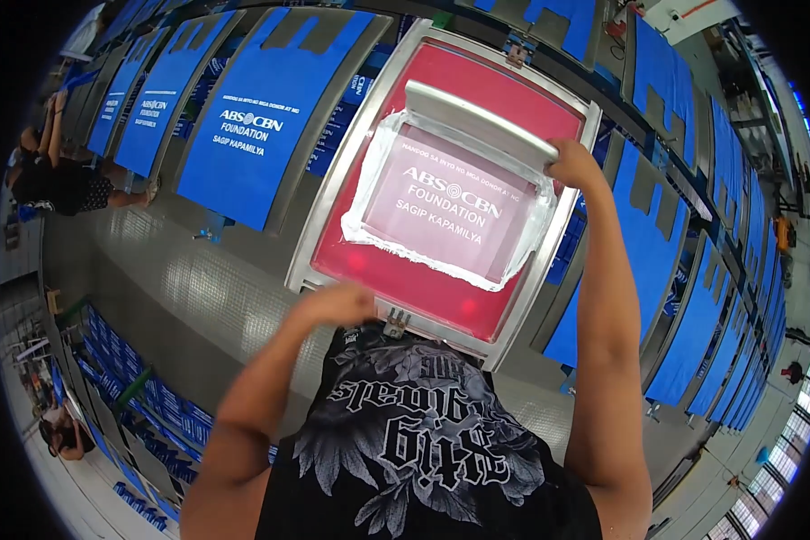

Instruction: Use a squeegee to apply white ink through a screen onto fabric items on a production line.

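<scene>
While the left hand [337,304] is blurred by motion, the right hand [574,165] is plainly closed around one end of a squeegee [477,121]. Clock positions, read from the middle of the screen frame [333,216]:

Item: squeegee, long, pale, set aslant between 12 and 1 o'clock, along the upper edge of the pale window [463,205].
Item: right arm, reaching up with elbow nearly straight, its hand between 2 and 3 o'clock.
Item: left arm, elbow bent outward, forearm angled inward; its hand between 7 and 8 o'clock, near the frame's lower rail; whether the fingers are open or closed, or touching the rail, cannot be told.
Item: screen frame, silver, with red border [405,281]; ragged white band [360,232] around the window.
Item: metal clamps, one [397,322] near 7 o'clock, another [517,49] at 1 o'clock.
Item: printed blue panel [243,85], on a board at 10 o'clock.
</scene>
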Demonstrator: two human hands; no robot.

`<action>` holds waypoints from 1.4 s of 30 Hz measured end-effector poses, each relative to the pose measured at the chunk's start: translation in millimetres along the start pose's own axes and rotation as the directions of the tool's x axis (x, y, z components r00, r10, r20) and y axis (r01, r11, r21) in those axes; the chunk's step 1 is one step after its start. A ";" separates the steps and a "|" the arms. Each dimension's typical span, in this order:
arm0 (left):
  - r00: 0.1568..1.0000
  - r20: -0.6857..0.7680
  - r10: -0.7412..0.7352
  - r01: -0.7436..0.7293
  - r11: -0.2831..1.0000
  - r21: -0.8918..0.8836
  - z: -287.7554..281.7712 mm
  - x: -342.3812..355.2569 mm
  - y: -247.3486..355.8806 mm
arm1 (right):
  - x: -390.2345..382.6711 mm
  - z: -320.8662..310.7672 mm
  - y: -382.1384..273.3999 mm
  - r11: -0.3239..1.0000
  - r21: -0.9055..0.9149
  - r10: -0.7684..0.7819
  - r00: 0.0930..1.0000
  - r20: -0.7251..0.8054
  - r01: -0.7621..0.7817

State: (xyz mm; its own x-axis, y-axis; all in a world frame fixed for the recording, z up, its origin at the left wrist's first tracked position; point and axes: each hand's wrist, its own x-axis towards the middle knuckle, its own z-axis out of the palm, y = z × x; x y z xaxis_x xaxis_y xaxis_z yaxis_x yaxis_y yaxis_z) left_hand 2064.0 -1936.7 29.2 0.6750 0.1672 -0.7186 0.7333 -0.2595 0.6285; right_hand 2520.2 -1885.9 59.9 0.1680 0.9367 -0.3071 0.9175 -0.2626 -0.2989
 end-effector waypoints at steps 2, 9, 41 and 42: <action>0.982 0.077 -0.172 0.188 0.860 -0.474 69.0 -3.0 -23.4 | 3.6 -5.5 -15.9 1.000 0.006 0.001 0.998 0.061 -0.001; 0.989 -0.071 0.129 -0.143 0.719 -0.680 113.1 9.3 -26.6 | 20.9 0.2 -63.0 0.990 -0.107 -0.105 0.991 -0.087 0.095; 0.356 -0.929 -0.102 0.130 0.990 -0.059 -50.0 -11.9 -22.1 | -189.9 121.3 -40.6 0.320 0.947 0.272 0.957 -0.095 0.003; 0.355 -0.931 -0.091 0.132 0.990 -0.047 -59.7 -8.2 -56.1 | -183.7 124.5 -47.4 0.308 0.951 0.280 0.956 -0.085 -0.006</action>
State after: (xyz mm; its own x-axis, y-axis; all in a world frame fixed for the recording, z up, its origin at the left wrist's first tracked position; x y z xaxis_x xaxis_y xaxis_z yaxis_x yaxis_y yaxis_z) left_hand 2022.2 -1866.7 17.6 0.2484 0.9680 -0.0351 0.8191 -0.1906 0.5411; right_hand 2400.9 -2074.4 17.9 0.4479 0.8420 -0.3009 -0.0619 -0.3065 -0.9499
